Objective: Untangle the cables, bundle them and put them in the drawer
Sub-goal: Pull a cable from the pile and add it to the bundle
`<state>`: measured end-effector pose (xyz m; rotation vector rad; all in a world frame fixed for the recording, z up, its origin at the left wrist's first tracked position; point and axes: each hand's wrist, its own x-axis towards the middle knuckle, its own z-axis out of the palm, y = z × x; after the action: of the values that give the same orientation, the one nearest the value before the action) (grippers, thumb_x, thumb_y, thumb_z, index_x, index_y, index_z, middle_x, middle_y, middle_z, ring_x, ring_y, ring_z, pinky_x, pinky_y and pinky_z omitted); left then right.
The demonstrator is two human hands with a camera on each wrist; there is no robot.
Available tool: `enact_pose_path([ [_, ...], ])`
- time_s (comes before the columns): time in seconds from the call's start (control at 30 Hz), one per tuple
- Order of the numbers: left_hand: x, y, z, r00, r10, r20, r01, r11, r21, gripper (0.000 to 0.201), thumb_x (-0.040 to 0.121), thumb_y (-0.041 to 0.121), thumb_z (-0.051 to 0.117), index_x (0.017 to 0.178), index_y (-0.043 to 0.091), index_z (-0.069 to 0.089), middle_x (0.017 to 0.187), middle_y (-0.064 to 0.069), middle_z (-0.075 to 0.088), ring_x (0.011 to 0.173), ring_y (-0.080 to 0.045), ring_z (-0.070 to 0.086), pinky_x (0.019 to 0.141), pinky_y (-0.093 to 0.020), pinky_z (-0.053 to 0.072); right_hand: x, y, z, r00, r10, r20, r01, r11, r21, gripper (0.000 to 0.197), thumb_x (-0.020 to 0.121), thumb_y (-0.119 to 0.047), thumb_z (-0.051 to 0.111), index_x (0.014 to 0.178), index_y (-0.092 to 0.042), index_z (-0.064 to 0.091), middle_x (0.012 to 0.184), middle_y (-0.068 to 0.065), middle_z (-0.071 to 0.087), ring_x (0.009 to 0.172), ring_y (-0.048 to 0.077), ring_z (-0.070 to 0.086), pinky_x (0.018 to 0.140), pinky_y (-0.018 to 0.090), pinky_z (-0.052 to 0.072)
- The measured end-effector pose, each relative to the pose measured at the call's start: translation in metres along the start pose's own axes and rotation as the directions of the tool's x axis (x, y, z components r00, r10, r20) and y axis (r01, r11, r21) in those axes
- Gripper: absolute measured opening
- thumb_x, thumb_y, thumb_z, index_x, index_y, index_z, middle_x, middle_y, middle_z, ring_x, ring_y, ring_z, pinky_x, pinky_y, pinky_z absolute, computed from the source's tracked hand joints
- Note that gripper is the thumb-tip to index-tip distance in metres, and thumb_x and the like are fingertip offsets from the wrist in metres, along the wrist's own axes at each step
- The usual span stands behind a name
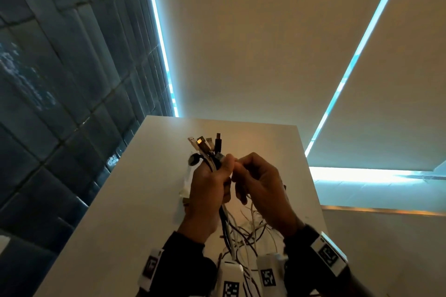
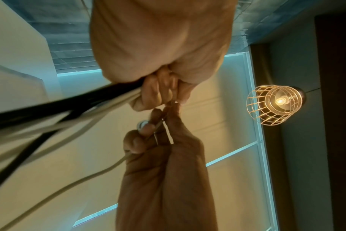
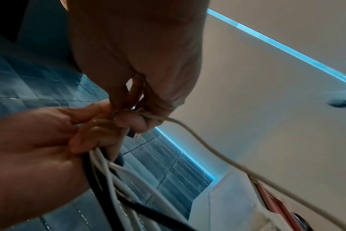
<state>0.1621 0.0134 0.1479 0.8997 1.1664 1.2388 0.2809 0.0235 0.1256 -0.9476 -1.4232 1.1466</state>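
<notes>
My left hand [image 1: 212, 181] grips a bundle of black and white cables [image 1: 217, 159] above the white table top [image 1: 144, 200]. Several USB plugs [image 1: 205, 143] stick up out of its fist. The right hand [image 1: 260, 183] is right beside it and pinches one thin pale cable [image 3: 207, 145] at the left thumb. In the left wrist view the left hand [image 2: 158, 87] curls round the cables [image 2: 49, 109], and the right hand [image 2: 160, 140] holds a thin cable with a metal plug [image 2: 142, 125]. Loose tangled cables [image 1: 243, 231] hang under both hands. No drawer shows.
A dark tiled wall [image 1: 60, 79] runs along the table's left side. Pale roller blinds [image 1: 265, 43] hang behind it. A lit wire-cage lamp [image 2: 275, 104] hangs overhead. A small white connector [image 1: 184, 191] lies on the table by the left hand.
</notes>
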Motion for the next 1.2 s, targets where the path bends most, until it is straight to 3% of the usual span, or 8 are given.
enact_pose_path([
  [0.17,0.0,0.007,-0.013,0.997,0.066,-0.028,-0.068,0.992,-0.105,0.028,0.097,0.032,0.049,0.092,0.008,0.063,0.051,0.001,0.029,0.04,-0.01,0.022,0.038,-0.021,0.021,-0.015,0.01,-0.005,0.992,0.099,0.073,-0.095,0.994,-0.054,0.016,0.093,-0.02,0.056,0.096,-0.006,0.062,0.07,0.008,0.064,0.055,0.02,0.055,0.053,0.029,0.048],
  [0.33,-0.004,0.007,-0.012,0.995,0.073,0.064,-0.075,0.997,0.03,0.038,0.09,0.043,0.05,0.099,0.009,0.064,0.048,0.008,0.039,0.04,-0.005,0.032,0.041,-0.019,0.029,-0.014,0.0,0.002,0.999,0.012,0.039,-0.009,0.998,-0.067,0.011,0.093,-0.01,0.058,0.089,-0.002,0.065,0.062,0.001,0.06,0.052,0.006,0.05,0.051,0.016,0.041],
  [0.6,-0.003,0.011,-0.012,0.998,0.023,0.063,-0.031,0.991,0.128,0.039,0.098,0.044,0.039,0.074,0.014,0.046,0.052,0.004,0.036,0.041,-0.004,0.035,0.042,-0.016,0.032,-0.011,-0.008,0.008,0.998,0.048,0.041,-0.046,0.998,-0.038,0.016,0.093,-0.017,0.057,0.087,-0.004,0.063,0.058,-0.004,0.055,0.049,0.003,0.046,0.047,0.014,0.039],
  [0.73,-0.003,0.009,-0.009,0.999,0.002,0.05,-0.007,0.995,0.096,0.033,0.099,0.043,0.036,0.094,0.017,0.056,0.073,-0.001,0.048,0.072,-0.017,0.051,0.068,-0.028,0.047,-0.012,-0.012,0.009,0.992,0.077,0.101,-0.079,0.997,0.012,0.023,0.089,-0.027,0.056,0.088,-0.005,0.062,0.058,-0.008,0.059,0.046,0.002,0.043,0.045,0.013,0.036],
  [0.83,-0.002,0.011,-0.012,1.0,-0.003,0.02,0.002,0.999,0.035,0.041,0.099,0.045,0.036,0.089,0.013,0.058,0.086,-0.004,0.061,0.095,-0.027,0.059,0.094,-0.051,0.046,-0.015,-0.007,0.008,0.983,0.081,0.163,-0.089,0.995,0.047,0.022,0.095,-0.015,0.053,0.091,0.006,0.06,0.059,-0.004,0.051,0.046,0.003,0.041,0.045,0.013,0.037],
  [0.97,-0.001,0.027,-0.017,0.999,0.035,-0.025,-0.041,0.964,-0.264,0.033,0.1,0.035,0.04,0.078,0.013,0.05,0.055,0.0,0.039,0.048,-0.016,0.045,0.061,-0.034,0.046,-0.015,0.016,0.0,0.969,0.107,0.225,-0.09,0.992,-0.085,0.024,0.098,-0.015,0.051,0.081,-0.005,0.063,0.059,-0.01,0.051,0.051,-0.001,0.041,0.051,0.011,0.036],
  [1.03,0.002,0.034,-0.023,0.997,0.07,-0.013,-0.07,0.954,-0.293,0.038,0.101,0.033,0.04,0.067,0.017,0.045,0.052,0.004,0.027,0.044,-0.011,0.026,0.049,-0.028,0.029,-0.015,0.033,-0.005,0.963,0.144,0.227,-0.102,0.977,-0.188,0.026,0.099,-0.015,0.05,0.077,-0.007,0.063,0.057,-0.015,0.054,0.052,-0.002,0.044,0.054,0.009,0.036],
  [1.2,-0.004,0.048,-0.028,0.985,0.124,0.119,-0.1,0.978,-0.184,0.038,0.102,0.028,0.036,0.066,0.017,0.034,0.059,0.001,0.018,0.056,-0.017,0.009,0.056,-0.034,0.011,-0.014,0.075,-0.01,0.959,0.23,0.164,-0.19,0.954,-0.232,0.03,0.1,-0.013,0.048,0.075,-0.003,0.061,0.053,-0.016,0.05,0.052,-0.003,0.042,0.054,0.01,0.034],
])
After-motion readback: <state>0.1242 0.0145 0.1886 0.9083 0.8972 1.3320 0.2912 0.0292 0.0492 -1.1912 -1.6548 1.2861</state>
